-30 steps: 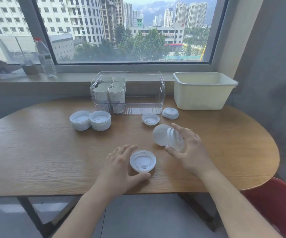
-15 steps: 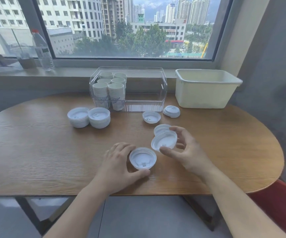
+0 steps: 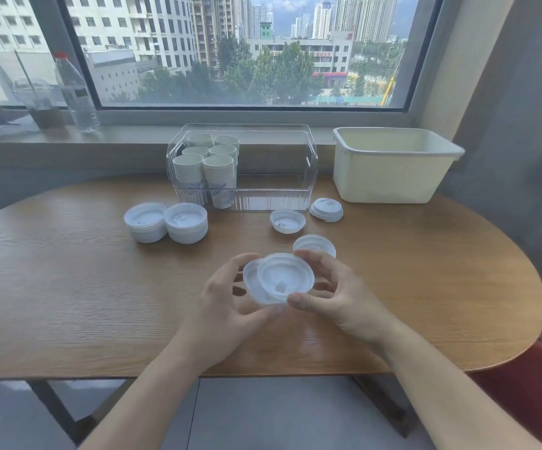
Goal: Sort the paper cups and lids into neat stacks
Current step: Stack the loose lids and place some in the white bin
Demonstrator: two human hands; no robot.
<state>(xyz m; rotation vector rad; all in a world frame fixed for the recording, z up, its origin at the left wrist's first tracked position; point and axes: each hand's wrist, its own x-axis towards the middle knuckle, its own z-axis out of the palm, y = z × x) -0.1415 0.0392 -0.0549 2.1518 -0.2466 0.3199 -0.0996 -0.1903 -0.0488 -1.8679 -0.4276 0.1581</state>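
Over the table's near middle, my left hand (image 3: 227, 306) holds a white lid (image 3: 251, 284) from the left. My right hand (image 3: 337, 293) holds a second white lid (image 3: 284, 276), upside down, overlapping the first. Three loose lids lie beyond: one (image 3: 315, 245) just behind my right fingers, one (image 3: 287, 220) inverted, one (image 3: 326, 209) top up. Two lid stacks (image 3: 146, 222) (image 3: 186, 222) stand at the left. Several stacks of paper cups (image 3: 209, 164) stand in the left end of a clear bin (image 3: 279, 196).
A cream plastic tub (image 3: 393, 164) sits at the back right of the wooden table (image 3: 68, 287). A water bottle (image 3: 76, 92) and a plastic cup (image 3: 40, 105) stand on the windowsill. A red chair (image 3: 536, 394) is at the lower right.
My left hand lifted its lid off the table. My right hand brought its lid leftward onto it, leaving one lid behind on the table.
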